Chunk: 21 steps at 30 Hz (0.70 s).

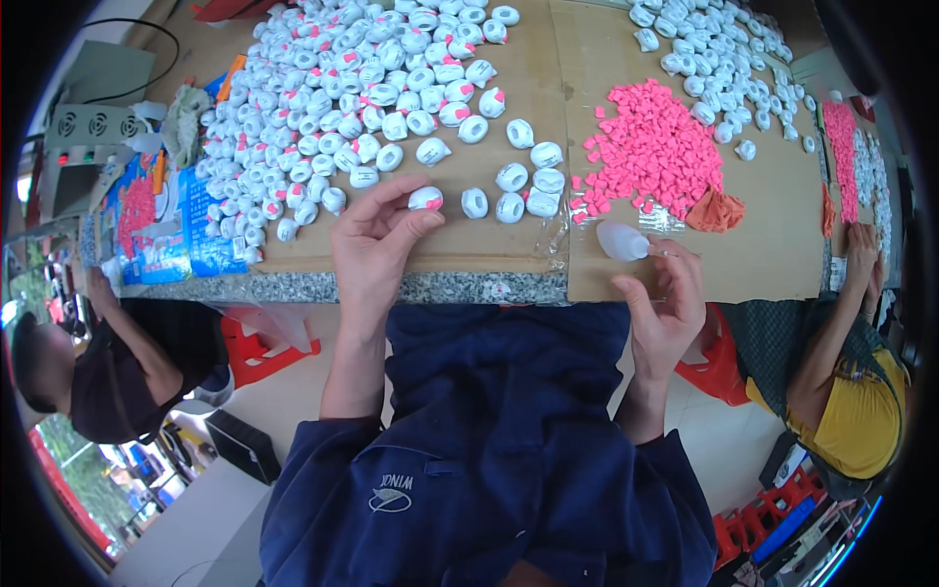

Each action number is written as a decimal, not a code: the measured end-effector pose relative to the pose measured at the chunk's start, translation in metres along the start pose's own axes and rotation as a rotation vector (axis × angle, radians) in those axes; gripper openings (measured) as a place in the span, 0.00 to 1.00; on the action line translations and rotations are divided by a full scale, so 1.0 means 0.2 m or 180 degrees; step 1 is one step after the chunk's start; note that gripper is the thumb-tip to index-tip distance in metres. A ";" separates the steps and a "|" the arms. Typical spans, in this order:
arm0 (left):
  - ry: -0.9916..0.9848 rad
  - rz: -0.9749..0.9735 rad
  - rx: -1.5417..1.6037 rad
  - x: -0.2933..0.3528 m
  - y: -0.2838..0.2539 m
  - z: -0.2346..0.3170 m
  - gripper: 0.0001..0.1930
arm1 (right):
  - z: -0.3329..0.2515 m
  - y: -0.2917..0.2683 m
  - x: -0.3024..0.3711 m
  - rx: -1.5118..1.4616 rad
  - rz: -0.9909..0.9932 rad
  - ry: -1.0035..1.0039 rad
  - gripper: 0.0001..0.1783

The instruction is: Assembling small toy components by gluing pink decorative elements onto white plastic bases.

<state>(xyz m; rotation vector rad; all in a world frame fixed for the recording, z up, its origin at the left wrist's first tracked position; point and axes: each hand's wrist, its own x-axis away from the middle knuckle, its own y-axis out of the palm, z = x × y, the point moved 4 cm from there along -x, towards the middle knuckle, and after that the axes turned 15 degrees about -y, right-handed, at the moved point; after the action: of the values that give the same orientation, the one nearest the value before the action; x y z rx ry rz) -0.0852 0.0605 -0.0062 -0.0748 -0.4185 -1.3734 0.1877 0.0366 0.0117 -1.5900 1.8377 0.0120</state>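
Across the lower middle of the frame, soft navy fabric (489,470) covers the person's torso, below the speckled stone edge (460,287) of the surface (773,256), which is spread with smooth brown cardboard. Left of centre, the left hand (377,245) pinches a glossy white rounded piece (420,197) with a pink part showing in it, thumb and fingers narrow about it. Right of centre, the right hand (670,284) has its thumb set apart from half-curled fingers; a milky, translucent, bulb-shaped bottle (618,241) meets them at its narrow end, but how firmly they grip it I cannot tell, nor what it contains. Just beyond, a small cluster of hollow white shells (512,177) sits at centre, and a crumpled orange cloth (715,210) lies beside a heap of small, matte, chunky pink pieces (655,137). Farther off, a broad spread of white pieces (391,125), many with pink parts, fills the upper left, while more white shells (729,83) crowd the upper right.
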 end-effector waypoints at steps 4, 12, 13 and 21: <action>0.0145 0.0036 -0.0130 -0.01 -0.03 -0.01 0.13 | -0.01 0.03 -0.03 0.0192 -0.0138 -0.0187 0.20; -0.0122 -0.0256 -0.0064 -0.03 0.00 0.01 0.11 | 0.00 0.07 -0.04 0.0295 -0.0182 -0.0113 0.18; -0.0124 -0.0260 -0.0060 -0.03 0.00 0.00 0.11 | 0.00 0.07 -0.04 0.0300 -0.0183 -0.0112 0.18; 0.1209 0.0877 -0.2621 -0.02 0.08 0.09 0.14 | 0.02 0.06 -0.03 0.0102 -0.0227 -0.0044 0.14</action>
<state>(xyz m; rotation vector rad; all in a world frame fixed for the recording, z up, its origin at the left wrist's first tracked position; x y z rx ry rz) -0.0742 0.0728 0.0122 -0.5179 0.4786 -1.1739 0.1787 0.0461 0.0053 -1.6285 1.7611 -0.0383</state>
